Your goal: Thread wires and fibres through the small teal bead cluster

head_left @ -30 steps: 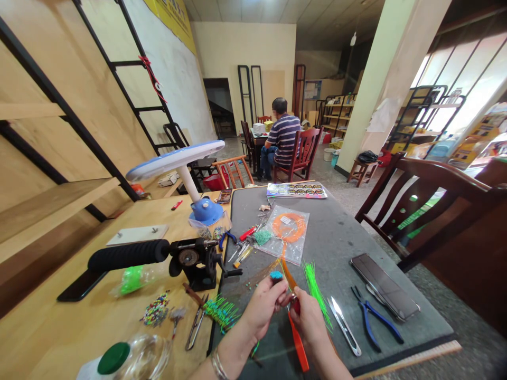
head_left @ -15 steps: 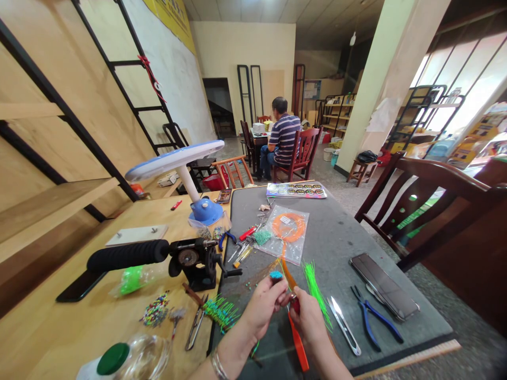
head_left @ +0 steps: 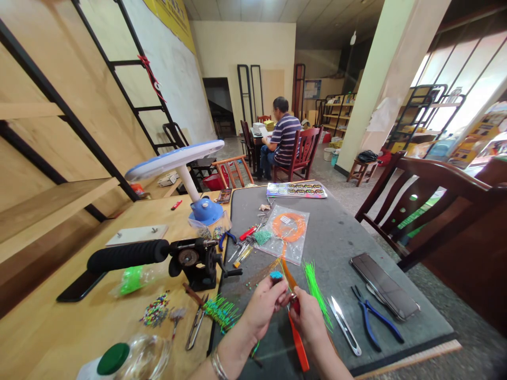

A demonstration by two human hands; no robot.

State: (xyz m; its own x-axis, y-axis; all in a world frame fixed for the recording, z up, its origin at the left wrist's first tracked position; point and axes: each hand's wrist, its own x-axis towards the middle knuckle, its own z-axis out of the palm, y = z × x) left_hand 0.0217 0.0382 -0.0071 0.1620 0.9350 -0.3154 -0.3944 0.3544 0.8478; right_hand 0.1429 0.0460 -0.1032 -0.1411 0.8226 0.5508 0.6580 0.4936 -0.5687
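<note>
Over the dark grey mat, my left hand (head_left: 264,305) is closed, with a small bundle with a bright blue beaded-looking top (head_left: 276,275) sticking up from its fingers. My right hand (head_left: 311,316) is closed beside it on a small dark red thing (head_left: 294,303), mostly covered by the fingers. The fingertips of both hands meet or nearly meet. An orange-brown strip (head_left: 288,273) runs from the far side down to the hands. Below them, a flat orange-red piece (head_left: 298,345) points toward me. Bright green strands (head_left: 316,290) lie just right of my hands.
Thread snips (head_left: 344,325), blue-handled pliers (head_left: 375,316) and a phone (head_left: 384,285) lie to the right. Ahead is a plastic bag with orange coiled line (head_left: 301,248). A black hand-cranked device (head_left: 198,266) and a blue-based lamp (head_left: 206,211) stand left. A person (head_left: 283,134) sits farther back.
My hands and the things in them look the same. At the far table, the seated person's arm has shifted and a white sheet now shows before them.
</note>
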